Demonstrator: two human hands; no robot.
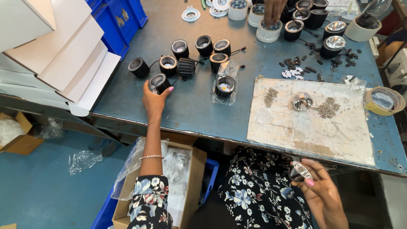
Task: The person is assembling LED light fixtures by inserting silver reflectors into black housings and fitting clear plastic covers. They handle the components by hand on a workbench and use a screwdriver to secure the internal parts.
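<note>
The left hand (153, 99) has its grip closed on a black lamp housing (159, 82) on the table (190, 106), open end seemingly tilted upward; the right hand (320, 191) grips a shiny reflector (299, 171).

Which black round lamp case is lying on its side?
The ribbed black lamp housing in the middle of the cluster lies on its side, fins showing. The others, like the housing behind it, stand with open ends up. The left hand grips another.
</note>
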